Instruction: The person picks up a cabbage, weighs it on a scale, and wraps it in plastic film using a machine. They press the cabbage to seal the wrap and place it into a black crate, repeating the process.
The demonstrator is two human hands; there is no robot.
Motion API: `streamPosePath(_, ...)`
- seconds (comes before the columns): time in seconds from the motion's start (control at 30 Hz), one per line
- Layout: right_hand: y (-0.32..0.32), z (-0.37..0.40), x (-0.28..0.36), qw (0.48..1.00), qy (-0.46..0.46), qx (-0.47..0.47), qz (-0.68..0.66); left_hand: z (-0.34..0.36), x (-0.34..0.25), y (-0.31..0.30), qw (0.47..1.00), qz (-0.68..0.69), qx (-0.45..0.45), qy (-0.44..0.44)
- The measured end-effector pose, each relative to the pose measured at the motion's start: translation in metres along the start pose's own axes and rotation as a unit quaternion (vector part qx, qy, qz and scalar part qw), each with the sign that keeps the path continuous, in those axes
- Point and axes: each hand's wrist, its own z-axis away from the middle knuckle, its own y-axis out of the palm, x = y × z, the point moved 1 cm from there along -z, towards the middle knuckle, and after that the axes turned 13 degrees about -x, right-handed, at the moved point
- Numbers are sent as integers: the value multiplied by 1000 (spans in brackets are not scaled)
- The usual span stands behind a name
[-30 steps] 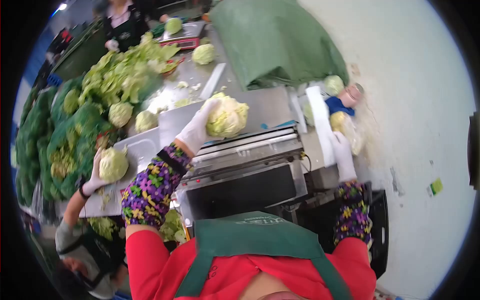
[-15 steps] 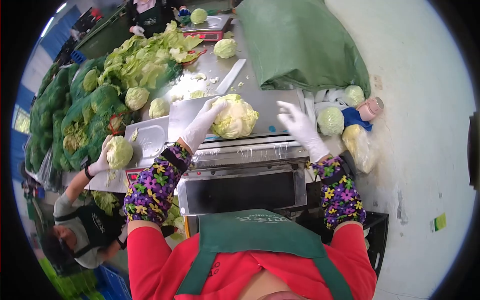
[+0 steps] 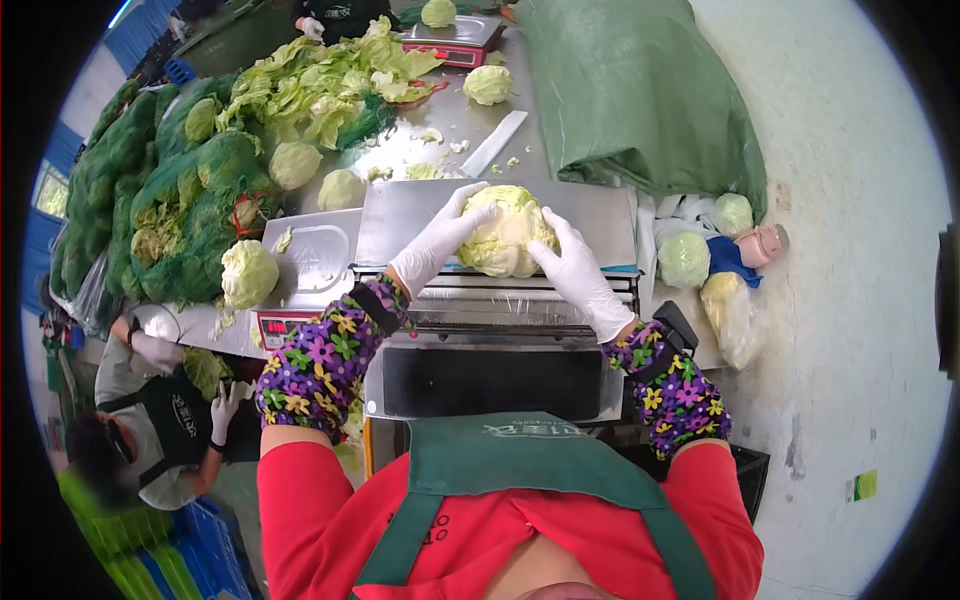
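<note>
A pale green cabbage head (image 3: 505,238) rests on the steel plate of the wrapping machine (image 3: 600,215). My left hand (image 3: 440,240), in a white glove, grips its left side. My right hand (image 3: 572,265), also gloved, clasps its right side. Both forearms wear flowered sleeve covers. Clear film stretches along the machine's front edge (image 3: 500,310) just below the cabbage.
A co-worker (image 3: 170,420) stands at the lower left beside a cabbage (image 3: 248,272) on the side tray. Netted sacks of cabbages (image 3: 170,200) and loose leaves (image 3: 320,85) fill the left. A scale with a cabbage (image 3: 440,14), a green sack (image 3: 630,90) and wrapped cabbages (image 3: 685,260) lie around.
My right hand came in from the right and closed on the cabbage, which my left hand kept holding on the plate. The co-worker let go of the cabbage on the side tray.
</note>
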Motion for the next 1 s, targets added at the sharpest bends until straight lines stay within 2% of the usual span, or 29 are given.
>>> streamPosePath(0.1,2,7,-6,999,-32,-21,26,-3,6,-3,999,-8,8,34)
streamPosePath(0.17,10,4,-19,990,-15,18,-140,4,-8,-5,998,-35,22,46)
streamPosePath(0.2,10,5,-21,979,22,41,-197,7,-14,-6,999,-37,20,22)
streamPosePath(0.27,10,5,-24,981,10,31,-193,9,-16,-11,999,-48,20,-8)
streamPosePath(0.33,7,3,-21,982,-8,22,-188,11,-13,-18,997,-69,28,15)
streamPosePath(0.4,-6,7,-15,990,73,30,-116,13,-12,-24,994,-94,36,36)
streamPosePath(0.47,-13,8,-18,992,69,24,-103,13,-17,-31,993,-107,-24,42)
streamPosePath(0.63,-27,12,-17,992,62,51,-94,8,-11,-50,993,-112,4,34)
streamPosePath(0.7,-27,12,-17,993,56,56,-88,12,-7,-50,980,-190,36,39)
streamPosePath(0.8,-29,16,-10,994,55,73,-59,18,-7,-45,980,-179,82,12)
streamPosePath(0.87,-27,17,-12,997,28,69,-34,22,-11,-37,988,-134,77,-8)
streamPosePath(0.93,-23,15,-16,995,46,70,-58,23,-12,-25,993,-91,71,-31)
streamPosePath(1.0,-19,18,-13,992,64,72,-83,18,-15,-12,996,-44,64,45)
